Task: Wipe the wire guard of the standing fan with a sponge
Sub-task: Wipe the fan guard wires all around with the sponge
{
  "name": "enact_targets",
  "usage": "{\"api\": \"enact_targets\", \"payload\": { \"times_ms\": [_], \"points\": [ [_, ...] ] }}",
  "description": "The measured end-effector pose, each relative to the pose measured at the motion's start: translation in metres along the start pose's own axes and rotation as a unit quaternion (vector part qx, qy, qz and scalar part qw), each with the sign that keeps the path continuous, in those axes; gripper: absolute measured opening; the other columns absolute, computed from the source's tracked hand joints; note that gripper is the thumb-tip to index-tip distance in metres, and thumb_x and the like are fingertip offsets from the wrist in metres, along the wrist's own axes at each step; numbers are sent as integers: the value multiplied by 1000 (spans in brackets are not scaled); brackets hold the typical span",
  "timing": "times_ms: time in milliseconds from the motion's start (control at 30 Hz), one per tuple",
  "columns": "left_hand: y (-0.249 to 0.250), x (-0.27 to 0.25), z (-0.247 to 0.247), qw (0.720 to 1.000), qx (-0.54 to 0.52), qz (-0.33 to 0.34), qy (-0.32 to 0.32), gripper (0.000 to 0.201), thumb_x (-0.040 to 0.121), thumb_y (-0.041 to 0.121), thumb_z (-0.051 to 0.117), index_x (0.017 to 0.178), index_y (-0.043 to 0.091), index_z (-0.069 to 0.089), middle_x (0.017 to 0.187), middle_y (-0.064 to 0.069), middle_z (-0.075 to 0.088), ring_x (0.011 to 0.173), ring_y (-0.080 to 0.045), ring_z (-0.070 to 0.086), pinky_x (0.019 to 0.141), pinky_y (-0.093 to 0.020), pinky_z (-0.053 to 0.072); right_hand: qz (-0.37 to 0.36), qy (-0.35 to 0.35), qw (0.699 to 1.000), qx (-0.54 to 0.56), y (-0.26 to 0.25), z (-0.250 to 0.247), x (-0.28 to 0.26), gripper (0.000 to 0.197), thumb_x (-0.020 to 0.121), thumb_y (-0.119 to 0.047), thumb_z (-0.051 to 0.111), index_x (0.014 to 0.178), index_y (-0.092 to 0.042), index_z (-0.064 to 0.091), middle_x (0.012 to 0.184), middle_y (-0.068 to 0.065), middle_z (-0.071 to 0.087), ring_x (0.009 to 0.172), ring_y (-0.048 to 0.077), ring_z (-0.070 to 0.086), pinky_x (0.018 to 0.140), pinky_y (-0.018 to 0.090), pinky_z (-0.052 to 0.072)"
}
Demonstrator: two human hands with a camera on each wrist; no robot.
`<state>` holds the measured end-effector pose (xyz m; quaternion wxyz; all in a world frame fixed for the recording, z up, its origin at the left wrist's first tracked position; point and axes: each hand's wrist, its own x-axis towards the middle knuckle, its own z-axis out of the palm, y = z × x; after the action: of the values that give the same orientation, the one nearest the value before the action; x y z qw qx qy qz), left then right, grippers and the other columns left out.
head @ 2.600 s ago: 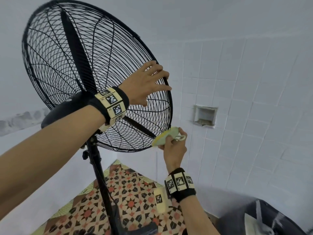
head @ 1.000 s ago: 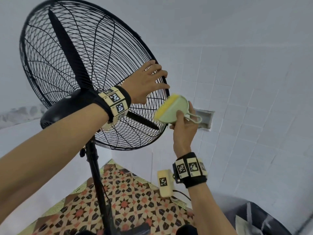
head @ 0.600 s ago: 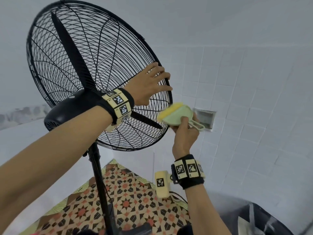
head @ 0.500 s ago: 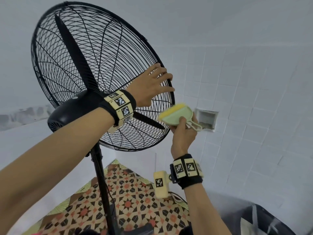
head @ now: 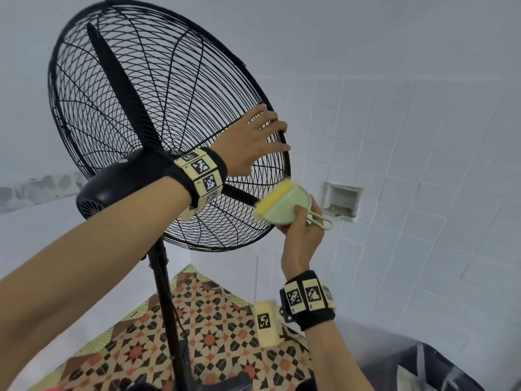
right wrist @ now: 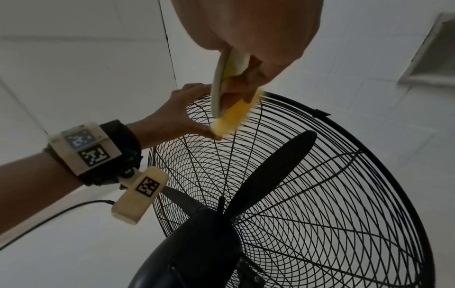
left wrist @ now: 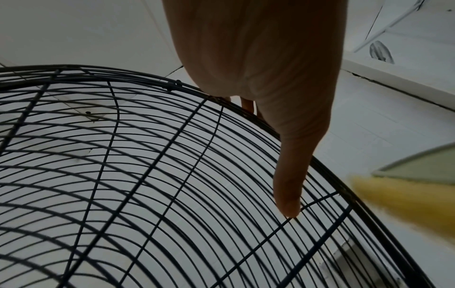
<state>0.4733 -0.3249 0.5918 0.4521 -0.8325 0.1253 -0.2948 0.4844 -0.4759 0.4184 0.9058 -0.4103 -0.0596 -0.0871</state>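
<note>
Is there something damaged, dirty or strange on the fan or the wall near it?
The wire guard looks intact. The odd spot is the wall recess right of the fan: dark grime lies along its bottom edge.

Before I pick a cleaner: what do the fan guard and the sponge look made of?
The wire guard looks like thin metal wire with a black, slightly glossy coating. The sponge in the right hand seems to be soft yellow foam, fuzzy at the edge, on a smooth pale green back, probably plastic.
</note>
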Motion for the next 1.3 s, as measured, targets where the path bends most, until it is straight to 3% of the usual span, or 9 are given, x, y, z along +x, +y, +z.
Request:
{"api": "enact_targets", "payload": {
  "times_ms": [133,300,400,500,833,933,1033,1133,1300],
  "points": [
    [-9,-7,9,1000,23,8,-8,118,77,57,82,166,29,9,171,-9,18,156,-34,19,129,-55,5,-5,8,1000,5,22,5,-11,41,106,-27,57,146,-31,49,131,1,61,110,18,68,72,37,63],
    [-52,-35,20,997,3,-76,1,129,77,68,77,165,32,-10,174,-6,-10,160,-33,-7,128,-59,-2,-40,50,998,-25,57,16,-6,22,109,-26,52,127,-36,57,118,-7,69,102,5,69,85,26,59],
    [-76,-47,26,994,2,-109,4,132,74,66,81,166,32,-9,175,-5,-9,160,-34,-8,126,-63,-3,-10,95,995,-23,74,20,6,18,108,-27,52,121,-39,56,112,-11,68,101,3,67,94,34,58],
    [-90,-44,35,993,11,-113,-9,131,73,62,84,166,32,-3,174,-6,1,160,-35,-1,126,-65,0,7,102,995,-18,85,32,18,31,109,-28,51,139,-25,54,113,-8,66,106,15,66,100,47,56],
    [-95,-5,63,988,63,-118,-80,119,80,69,74,166,33,0,173,-7,7,158,-36,8,127,-61,-1,123,82,986,-84,100,69,100,47,107,-41,49,138,-7,55,123,13,61,110,32,62,97,56,56],
    [-93,6,67,980,85,-127,-124,118,84,73,67,165,33,-8,174,-5,-1,160,-35,3,127,-61,-3,131,46,981,-138,97,76,120,49,106,-39,50,148,-15,49,139,18,59,119,36,61,102,54,54],
    [-96,7,69,982,80,-119,-125,119,83,75,66,164,33,-11,174,-5,-2,160,-35,2,125,-60,-5,55,56,993,-87,77,82,121,48,103,-20,55,148,-34,47,125,3,62,106,25,65,98,52,57],
    [-102,-2,68,987,69,-93,-108,126,79,74,71,164,33,-13,174,-6,-7,160,-35,-2,127,-58,-6,19,66,998,9,60,81,122,42,98,-4,58,132,-29,56,117,1,64,102,19,70,89,49,62],
    [-108,-43,68,987,31,-152,-35,148,62,62,91,165,34,-13,172,-10,-21,158,-39,-17,124,-69,0,44,-10,997,66,48,67,101,22,106,-19,54,126,-28,56,130,5,61,116,26,66,82,41,63]
  ]
}}
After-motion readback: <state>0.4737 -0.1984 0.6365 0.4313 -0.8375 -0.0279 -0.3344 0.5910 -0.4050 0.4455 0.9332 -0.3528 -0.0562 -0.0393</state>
